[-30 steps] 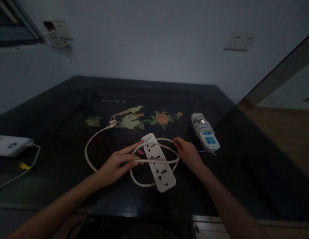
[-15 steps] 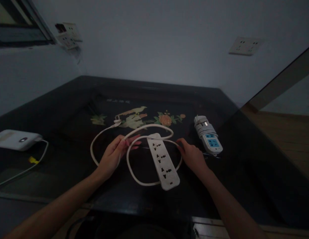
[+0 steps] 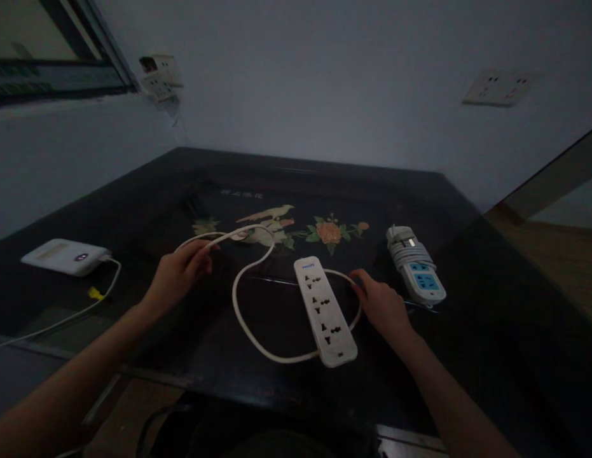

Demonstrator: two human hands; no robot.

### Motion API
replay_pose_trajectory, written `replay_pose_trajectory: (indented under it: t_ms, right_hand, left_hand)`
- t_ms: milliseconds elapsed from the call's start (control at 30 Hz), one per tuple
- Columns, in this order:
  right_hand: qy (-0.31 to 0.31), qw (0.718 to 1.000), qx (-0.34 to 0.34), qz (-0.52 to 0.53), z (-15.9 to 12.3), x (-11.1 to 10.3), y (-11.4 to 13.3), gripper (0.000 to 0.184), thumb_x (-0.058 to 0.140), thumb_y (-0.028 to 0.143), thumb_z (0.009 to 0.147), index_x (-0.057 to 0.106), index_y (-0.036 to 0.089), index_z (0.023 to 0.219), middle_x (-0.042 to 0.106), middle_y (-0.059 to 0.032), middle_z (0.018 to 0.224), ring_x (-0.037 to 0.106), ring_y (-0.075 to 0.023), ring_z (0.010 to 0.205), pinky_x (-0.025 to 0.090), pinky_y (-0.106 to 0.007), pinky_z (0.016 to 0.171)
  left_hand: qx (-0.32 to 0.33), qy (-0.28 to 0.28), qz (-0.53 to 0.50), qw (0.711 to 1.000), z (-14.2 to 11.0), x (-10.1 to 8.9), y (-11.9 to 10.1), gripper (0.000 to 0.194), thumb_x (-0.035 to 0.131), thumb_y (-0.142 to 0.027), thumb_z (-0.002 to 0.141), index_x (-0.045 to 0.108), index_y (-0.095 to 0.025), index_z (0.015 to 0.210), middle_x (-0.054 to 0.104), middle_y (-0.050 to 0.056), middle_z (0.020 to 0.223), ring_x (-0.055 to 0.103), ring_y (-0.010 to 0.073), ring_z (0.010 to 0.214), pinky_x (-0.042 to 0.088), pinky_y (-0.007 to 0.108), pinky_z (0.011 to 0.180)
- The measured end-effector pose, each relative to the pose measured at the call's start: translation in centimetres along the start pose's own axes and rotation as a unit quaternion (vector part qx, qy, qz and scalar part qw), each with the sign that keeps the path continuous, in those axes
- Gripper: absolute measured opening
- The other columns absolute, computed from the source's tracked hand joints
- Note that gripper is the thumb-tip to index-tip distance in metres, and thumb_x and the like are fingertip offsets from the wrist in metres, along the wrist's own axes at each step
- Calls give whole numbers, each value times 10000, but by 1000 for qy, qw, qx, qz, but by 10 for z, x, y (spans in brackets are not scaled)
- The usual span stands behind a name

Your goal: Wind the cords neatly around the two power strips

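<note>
A white power strip with several sockets lies at a slant on the dark table. Its white power cord runs from under the lower end in a wide loop to the left. My left hand is closed on that cord, left of the loop. To the right of the strip, my right hand pinches another stretch of the cord between thumb and fingers. The plug is hard to make out against the painted bird picture.
Right of my right hand lies a second power strip with blue sockets and its grey cord wrapped around it. A white power bank with a cable and yellow tag lies at left. Wall sockets are on the wall behind the table.
My left hand has moved left, away from the strip, drawing the cord with it; the upper coil over the strip has opened out. My right hand stays beside the strip. The view has shifted slightly.
</note>
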State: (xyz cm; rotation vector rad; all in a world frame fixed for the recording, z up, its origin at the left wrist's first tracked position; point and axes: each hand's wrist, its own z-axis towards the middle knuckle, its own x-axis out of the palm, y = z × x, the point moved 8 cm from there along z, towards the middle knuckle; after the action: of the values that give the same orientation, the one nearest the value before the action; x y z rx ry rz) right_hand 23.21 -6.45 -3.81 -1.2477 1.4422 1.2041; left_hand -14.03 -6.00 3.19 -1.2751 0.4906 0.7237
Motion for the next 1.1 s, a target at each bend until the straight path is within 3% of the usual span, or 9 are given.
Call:
replay_pose_trajectory:
  t_ms: [200,300,433,533,633,733,833,933,1100]
  right_hand:
    - [-3,1000,-1,1,2,3,-3,276,417,331,954,545,282,1193,716,-100,890,692,-289,790,395,-301,575]
    - [-11,1000,-9,7,2,3,-4,278,433,328,946,553,279,1192,718,-96,886,691,-285,777,390,-301,570]
    - [-31,999,-29,24,0,-1,-6,258,459,315,935,578,259,1157,721,-75,850,686,-272,760,389,-300,567]
    - [-56,996,-51,45,-1,-8,-5,226,486,282,923,606,248,1111,711,-53,867,673,-230,770,416,-291,599]
    - [-82,991,-84,69,-2,-15,2,196,492,254,921,625,236,1065,686,-45,961,652,-194,842,451,-284,690]
    - [-94,985,-119,81,-3,-17,12,181,521,217,899,632,215,1042,655,-58,1015,624,-204,928,466,-301,765]
    - [-88,981,-152,86,-8,-16,19,186,562,188,866,632,207,1037,639,-66,1020,607,-215,960,479,-317,788]
    - [-65,972,-193,116,-13,-15,22,210,601,151,827,635,224,1021,629,-58,1032,597,-209,987,485,-331,833]
    - [24,956,-247,159,-23,-5,31,292,602,53,769,644,210,1012,617,-70,1072,574,-217,1044,468,-363,901]
  left_hand:
    - [21,37,269,962,-10,-23,27,385,416,-301,942,491,-305,1319,595,-53,650,537,125,522,322,171,514]
    - [53,62,339,937,-9,-16,33,430,405,-296,945,414,-315,1375,677,13,957,623,208,698,420,237,575]
    - [146,1,332,932,-11,-10,6,504,420,-272,931,326,-214,1422,518,141,1320,539,340,1133,469,457,911]
    - [238,-36,274,931,-23,-2,-37,481,412,-217,925,368,-163,1401,437,167,1390,426,322,1272,368,483,1054]
    - [292,88,195,932,-34,35,-75,362,427,-250,926,537,-211,1268,563,103,1278,512,263,1195,398,436,1038]
    - [227,215,139,940,-27,83,-90,367,393,-305,947,549,-178,1253,607,104,1227,584,224,1100,460,371,963]
    - [168,251,133,944,-6,121,-92,473,443,-440,917,512,-150,1284,609,139,1227,617,252,1025,477,369,880]
    - [114,308,119,937,11,153,-84,529,436,-576,875,602,-126,1100,683,150,1026,649,271,881,473,349,746]
    - [94,313,100,940,18,168,-75,498,467,-604,840,589,-143,984,689,130,928,643,244,768,434,307,641]
